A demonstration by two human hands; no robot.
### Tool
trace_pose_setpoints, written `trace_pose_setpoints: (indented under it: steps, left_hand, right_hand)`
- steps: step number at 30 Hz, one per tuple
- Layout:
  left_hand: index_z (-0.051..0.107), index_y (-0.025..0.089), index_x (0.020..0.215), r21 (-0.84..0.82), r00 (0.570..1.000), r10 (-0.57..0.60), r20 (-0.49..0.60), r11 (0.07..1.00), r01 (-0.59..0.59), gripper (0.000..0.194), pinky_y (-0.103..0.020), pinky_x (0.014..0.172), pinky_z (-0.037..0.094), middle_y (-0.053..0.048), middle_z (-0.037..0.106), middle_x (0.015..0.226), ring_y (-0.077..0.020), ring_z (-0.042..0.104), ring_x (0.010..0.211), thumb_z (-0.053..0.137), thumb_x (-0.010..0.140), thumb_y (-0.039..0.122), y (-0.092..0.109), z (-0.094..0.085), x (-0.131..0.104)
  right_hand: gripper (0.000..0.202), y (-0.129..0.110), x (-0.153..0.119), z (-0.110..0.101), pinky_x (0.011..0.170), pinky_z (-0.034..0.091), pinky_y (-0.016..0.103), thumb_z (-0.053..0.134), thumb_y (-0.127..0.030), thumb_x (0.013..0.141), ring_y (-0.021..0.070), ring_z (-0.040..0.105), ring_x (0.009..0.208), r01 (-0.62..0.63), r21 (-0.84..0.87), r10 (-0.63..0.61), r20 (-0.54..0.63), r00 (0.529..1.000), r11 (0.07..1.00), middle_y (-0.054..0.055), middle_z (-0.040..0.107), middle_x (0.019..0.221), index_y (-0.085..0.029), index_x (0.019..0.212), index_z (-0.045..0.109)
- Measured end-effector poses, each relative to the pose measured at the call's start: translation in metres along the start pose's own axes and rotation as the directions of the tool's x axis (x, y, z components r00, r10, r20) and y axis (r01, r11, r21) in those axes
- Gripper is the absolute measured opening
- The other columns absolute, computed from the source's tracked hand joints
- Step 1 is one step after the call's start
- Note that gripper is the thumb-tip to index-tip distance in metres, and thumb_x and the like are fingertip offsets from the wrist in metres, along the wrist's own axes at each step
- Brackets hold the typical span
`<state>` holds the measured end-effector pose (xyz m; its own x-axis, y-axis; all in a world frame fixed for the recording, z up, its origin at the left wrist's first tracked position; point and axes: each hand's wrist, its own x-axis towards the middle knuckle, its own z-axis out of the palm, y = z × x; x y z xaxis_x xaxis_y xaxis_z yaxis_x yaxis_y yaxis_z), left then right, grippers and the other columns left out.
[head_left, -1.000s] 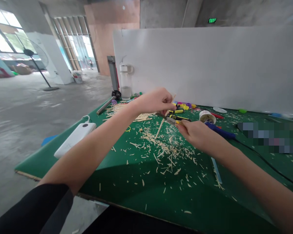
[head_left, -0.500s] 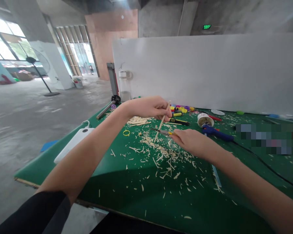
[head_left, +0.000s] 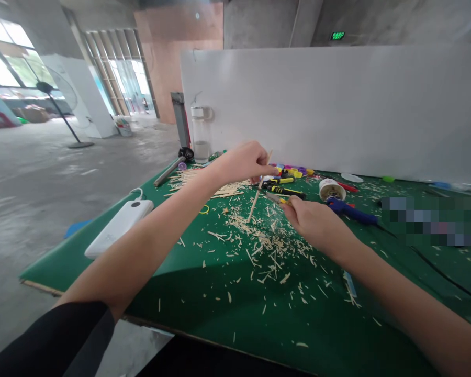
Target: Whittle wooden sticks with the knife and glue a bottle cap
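Shavings of pale wood (head_left: 275,242) lie scattered across the green smooth-topped table (head_left: 172,298), thickest around the middle, below the two hands. The left hand (head_left: 255,161) is closed, thumb against curled fingers, pinching a slim pale wooden stick (head_left: 255,201) near its upper part. The stick slants, its top end poking out above the fingers and its bottom end down and to the left, over the shavings; whether that end meets the table is hard to tell from here. To the right, the right hand (head_left: 304,213) is wrapped around the yellow handle of a small grey-bladed cutting tool (head_left: 275,198), its blade pointing left with the tip just beside the stick. On the far left side, partly behind the left forearm, a loose heap of pale wooden sticks (head_left: 230,189) lies beyond a thin yellow ring (head_left: 204,209). Nearer on the left is a white rounded power bank (head_left: 120,229) with a cable. Beyond the right hand lie a black-and-yellow handled tool (head_left: 287,191), a white round tub (head_left: 332,189) and a blue glue gun (head_left: 353,211), and along the far edge a clear lidded bottle (head_left: 201,137) stands by the white upright panel (head_left: 329,104).
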<state>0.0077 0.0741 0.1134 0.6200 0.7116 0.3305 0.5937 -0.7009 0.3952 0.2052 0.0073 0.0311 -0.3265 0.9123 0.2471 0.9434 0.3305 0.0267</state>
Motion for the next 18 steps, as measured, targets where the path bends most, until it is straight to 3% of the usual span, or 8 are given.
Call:
trace_pose_setpoints:
  steps: [6, 13, 18]
  left_hand:
    - [0.057, 0.014, 0.056, 0.029, 0.997, 0.011, 0.073, 0.999, -0.013, 0.034, -0.022, 0.056, 0.042, -0.006, 0.066, 0.061, -0.0106, 0.059, 0.056, 0.052, 0.084, 0.033, -0.002, -0.004, 0.001]
    - [0.066, 0.013, 0.071, -0.001, 0.956, 0.163, 0.244, 0.986, -0.168, 0.028, -0.022, 0.060, 0.041, -0.005, 0.066, 0.070, -0.0109, 0.058, 0.063, 0.047, 0.084, 0.028, 0.004, -0.013, -0.002]
    - [0.062, 0.013, 0.066, -0.034, 0.979, 0.079, 0.188, 0.997, -0.074, 0.029, -0.023, 0.058, 0.040, -0.004, 0.063, 0.063, -0.0099, 0.054, 0.057, 0.053, 0.082, 0.036, -0.002, -0.011, -0.002]
  right_hand:
    - [0.045, -0.013, 0.006, -0.012, 0.046, 0.021, 0.029, 0.018, -0.044, 0.097, 0.0139, 0.043, 0.046, -0.042, 0.013, 0.041, 0.078, 0.996, 0.999, 0.007, 0.055, 0.060, -0.017, 0.083, 0.051]
    - [0.050, 0.003, 0.007, -0.018, 0.049, 0.027, 0.031, 0.020, -0.050, 0.094, 0.0168, 0.050, 0.052, 0.070, 0.137, -0.086, 0.111, 0.990, 0.988, 0.009, 0.060, 0.065, -0.015, 0.086, 0.056]
    - [0.048, 0.007, 0.004, -0.007, 0.048, 0.024, 0.031, 0.019, -0.047, 0.095, 0.0170, 0.048, 0.051, 0.078, 0.064, -0.081, 0.042, 0.996, 0.995, 0.009, 0.060, 0.065, -0.014, 0.091, 0.054]
